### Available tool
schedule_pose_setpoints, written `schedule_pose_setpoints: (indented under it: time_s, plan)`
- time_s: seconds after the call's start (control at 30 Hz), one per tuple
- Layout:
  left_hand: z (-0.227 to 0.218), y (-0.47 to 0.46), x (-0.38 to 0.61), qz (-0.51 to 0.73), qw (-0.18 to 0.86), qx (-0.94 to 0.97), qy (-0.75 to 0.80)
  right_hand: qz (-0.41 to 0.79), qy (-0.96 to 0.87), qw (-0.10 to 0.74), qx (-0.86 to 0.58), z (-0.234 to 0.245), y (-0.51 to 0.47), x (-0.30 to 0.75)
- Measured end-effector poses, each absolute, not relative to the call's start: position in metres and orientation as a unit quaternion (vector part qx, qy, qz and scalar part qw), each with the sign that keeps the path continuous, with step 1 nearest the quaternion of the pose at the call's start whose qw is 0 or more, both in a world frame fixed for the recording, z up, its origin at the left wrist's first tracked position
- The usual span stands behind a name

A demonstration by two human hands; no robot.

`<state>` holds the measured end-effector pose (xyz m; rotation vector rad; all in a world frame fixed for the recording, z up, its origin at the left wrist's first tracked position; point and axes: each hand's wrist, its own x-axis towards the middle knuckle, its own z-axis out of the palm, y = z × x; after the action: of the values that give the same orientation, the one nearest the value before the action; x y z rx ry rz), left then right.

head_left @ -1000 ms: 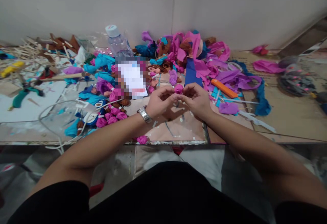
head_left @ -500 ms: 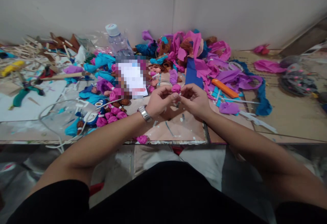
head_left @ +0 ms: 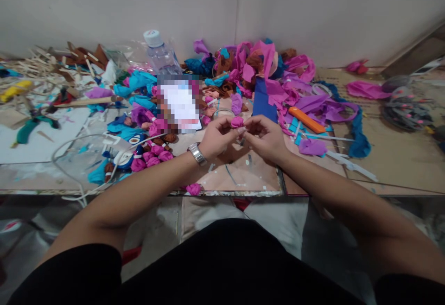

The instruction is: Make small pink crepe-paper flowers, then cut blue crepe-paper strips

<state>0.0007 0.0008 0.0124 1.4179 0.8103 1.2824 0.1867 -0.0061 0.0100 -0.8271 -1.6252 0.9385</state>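
Bud's [head_left: 237, 121] lower half is hidden behind my L hand's [head_left: 217, 138] fingertips. Can't tell if R hand [head_left: 266, 138] pinches it or only touches. Left of my hands, a pixelated patch [head_left: 181, 105] blurs whatever's there & covers the bottle's [head_left: 160, 57] base. Dark gear [head_left: 405, 108] at right edge: cut off, too small to ID. R forearm [head_left: 365, 217] runs off right edge.

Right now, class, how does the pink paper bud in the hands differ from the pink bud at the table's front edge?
The held bud is pinched between the left hand and right hand, above the table; the edge bud lies untouched on it. The held bud is farther out; the edge bud is by the left forearm. Both are pink paper.
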Motion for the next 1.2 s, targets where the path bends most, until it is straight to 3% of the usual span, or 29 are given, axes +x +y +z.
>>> schedule_pose_setpoints:
  time_s: [0.73,1.2]
  plan:
    - [0.0123,0.0008,-0.0007,0.525,0.555,0.551,0.336,0.451,-0.598,0.529,-0.399,0.0118,0.0035,0.1898]
    - [0.0115,0.0032,-0.0031,0.545,0.515,0.572,0.333,0.479,-0.581,0.531,-0.389,0.0140,0.0026,0.1883]
